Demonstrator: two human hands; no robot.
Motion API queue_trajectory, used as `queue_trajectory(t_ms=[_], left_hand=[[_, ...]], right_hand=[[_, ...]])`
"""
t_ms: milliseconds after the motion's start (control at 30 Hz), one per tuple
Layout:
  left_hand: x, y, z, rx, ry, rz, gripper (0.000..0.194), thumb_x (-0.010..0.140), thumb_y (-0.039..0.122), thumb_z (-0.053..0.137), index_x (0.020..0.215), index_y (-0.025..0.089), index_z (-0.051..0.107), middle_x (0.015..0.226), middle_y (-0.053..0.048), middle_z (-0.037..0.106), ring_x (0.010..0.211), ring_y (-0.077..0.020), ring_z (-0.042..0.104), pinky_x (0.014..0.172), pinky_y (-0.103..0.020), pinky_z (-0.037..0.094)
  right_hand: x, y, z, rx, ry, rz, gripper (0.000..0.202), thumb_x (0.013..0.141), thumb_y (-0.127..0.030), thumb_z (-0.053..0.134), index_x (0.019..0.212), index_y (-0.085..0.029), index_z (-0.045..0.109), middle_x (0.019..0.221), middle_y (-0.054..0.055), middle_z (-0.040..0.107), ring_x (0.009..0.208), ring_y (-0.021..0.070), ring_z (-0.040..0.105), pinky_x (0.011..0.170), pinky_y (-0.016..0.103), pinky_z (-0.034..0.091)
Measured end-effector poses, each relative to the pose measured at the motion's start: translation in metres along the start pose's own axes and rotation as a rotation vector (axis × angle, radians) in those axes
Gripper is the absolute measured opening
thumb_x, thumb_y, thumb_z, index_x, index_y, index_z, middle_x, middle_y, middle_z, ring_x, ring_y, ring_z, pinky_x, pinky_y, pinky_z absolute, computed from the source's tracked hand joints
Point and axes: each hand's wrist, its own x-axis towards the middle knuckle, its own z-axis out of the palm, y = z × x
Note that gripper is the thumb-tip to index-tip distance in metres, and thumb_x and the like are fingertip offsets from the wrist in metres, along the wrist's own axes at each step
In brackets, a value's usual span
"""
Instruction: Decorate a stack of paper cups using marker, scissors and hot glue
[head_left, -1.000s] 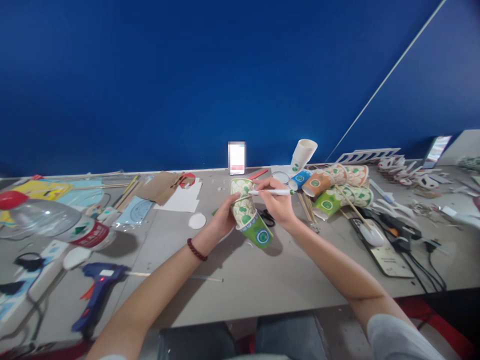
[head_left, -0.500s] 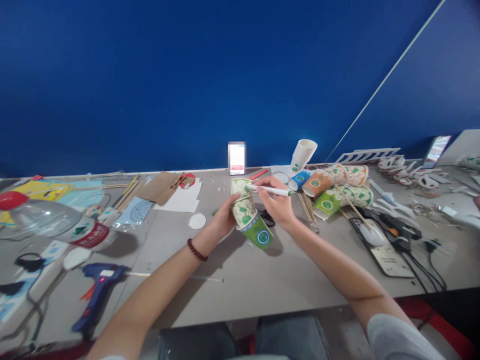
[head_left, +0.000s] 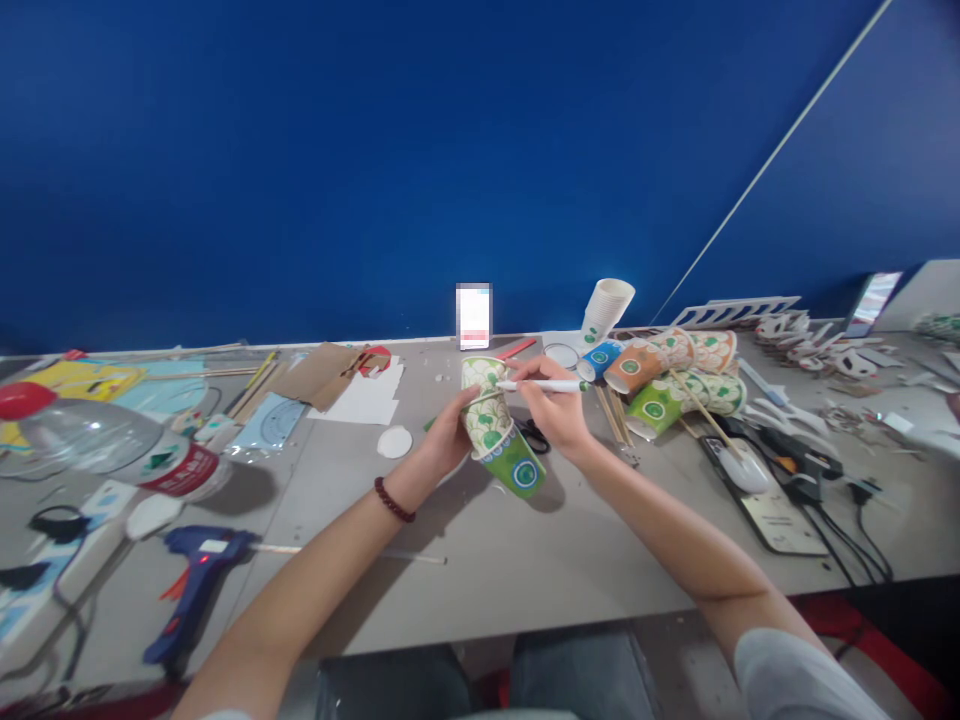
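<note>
My left hand is wrapped round a curved piece made of joined paper cups, patterned cream and green, with a solid green cup at its lower end. The piece tilts, its upper end pointing away from me. In my right hand is a white marker pen with a green end; its tip is at the uppermost cup, and I cannot tell whether it touches. Black scissors lie partly hidden behind the cups and my right hand.
Orange cups, green cups and a blue cup lie at right, near a white cup stack. A glue gun, plastic bottle and power strip occupy the left. A phone stands against the blue wall.
The pen tip has shifted slightly down and left along the uppermost cup, my right hand moving with it. My left hand and the cups have hardly moved.
</note>
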Motion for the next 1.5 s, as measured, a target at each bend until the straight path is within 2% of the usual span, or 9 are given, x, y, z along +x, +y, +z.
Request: queue_trajectory(t_ms=[67,233,333,733,933,1133,1200,1400,1500], left_hand=[[0.0003,0.0002,0.0001,0.001,0.009,-0.002,0.03,0.074,0.034,0.067,0.095,0.013,0.068,0.087,-0.007,0.071,0.076,-0.0198,0.064,0.078,-0.032,0.046],[-0.0006,0.0011,0.001,0.012,-0.007,-0.001,0.032,0.073,0.035,0.066,0.097,0.013,0.067,0.086,-0.007,0.071,0.075,-0.02,0.064,0.078,-0.033,0.046],[-0.0012,0.0011,0.0008,0.014,-0.021,0.001,0.033,0.073,0.036,0.066,0.096,0.013,0.067,0.085,-0.008,0.071,0.075,-0.0205,0.064,0.078,-0.033,0.046],[-0.0016,0.0004,0.0002,0.025,-0.037,0.015,0.036,0.073,0.037,0.067,0.1,0.012,0.066,0.088,-0.008,0.07,0.076,-0.0207,0.063,0.079,-0.033,0.045],[-0.0008,0.0001,0.0006,0.013,-0.03,0.022,0.033,0.073,0.035,0.066,0.097,0.013,0.067,0.087,-0.007,0.07,0.076,-0.0202,0.063,0.078,-0.033,0.045],[-0.0001,-0.0004,0.0005,0.009,-0.023,0.024,0.033,0.072,0.035,0.067,0.096,0.013,0.067,0.089,-0.007,0.07,0.078,-0.0198,0.063,0.077,-0.032,0.046],[-0.0004,-0.0002,0.0009,0.008,-0.027,0.021,0.033,0.072,0.035,0.068,0.096,0.013,0.067,0.088,-0.007,0.07,0.077,-0.0198,0.063,0.077,-0.032,0.046],[-0.0005,0.0002,0.0013,0.006,-0.036,0.025,0.032,0.072,0.035,0.067,0.095,0.013,0.067,0.086,-0.007,0.07,0.076,-0.02,0.063,0.078,-0.032,0.045],[0.0003,-0.0006,0.0001,0.019,-0.033,0.036,0.033,0.073,0.036,0.067,0.096,0.013,0.068,0.088,-0.007,0.07,0.079,-0.0205,0.063,0.08,-0.033,0.044]], right_hand=[[-0.0002,-0.0003,-0.0003,-0.001,-0.001,0.002,0.011,0.074,-0.015,0.052,0.07,-0.024,0.058,0.068,0.0,0.064,0.096,0.0242,0.065,0.079,0.037,0.049],[-0.0005,-0.0007,-0.0012,0.022,0.012,0.008,0.009,0.077,-0.017,0.053,0.074,-0.023,0.059,0.082,0.002,0.068,0.081,0.0203,0.066,0.076,0.036,0.051],[-0.0003,0.0031,-0.0011,0.044,0.03,-0.005,0.008,0.079,-0.018,0.053,0.078,-0.023,0.059,0.089,0.003,0.07,0.082,0.0196,0.065,0.075,0.036,0.051],[0.0005,0.0053,-0.0004,0.006,0.04,-0.055,0.007,0.078,-0.017,0.054,0.078,-0.022,0.059,0.09,0.003,0.07,0.082,0.0188,0.065,0.072,0.033,0.05],[-0.0001,0.0024,-0.0006,-0.003,0.027,-0.038,0.007,0.077,-0.017,0.054,0.077,-0.022,0.059,0.09,0.003,0.07,0.069,0.0163,0.065,0.069,0.032,0.051],[-0.0014,0.0033,-0.0011,0.009,0.006,-0.045,0.01,0.077,-0.016,0.053,0.073,-0.023,0.059,0.068,0.001,0.065,0.096,0.0237,0.066,0.076,0.035,0.051],[-0.0015,0.0032,-0.0012,0.008,0.004,-0.045,0.01,0.076,-0.016,0.053,0.072,-0.023,0.059,0.067,0.001,0.064,0.101,0.0245,0.065,0.078,0.036,0.05],[-0.0011,0.0025,-0.0011,0.067,0.013,-0.014,0.01,0.076,-0.015,0.054,0.073,-0.022,0.06,0.079,0.002,0.066,0.081,0.021,0.067,0.077,0.037,0.051],[0.0002,0.0037,-0.0011,0.086,0.026,-0.036,0.009,0.077,-0.016,0.054,0.074,-0.023,0.059,0.078,0.002,0.066,0.09,0.0224,0.066,0.08,0.038,0.05]])
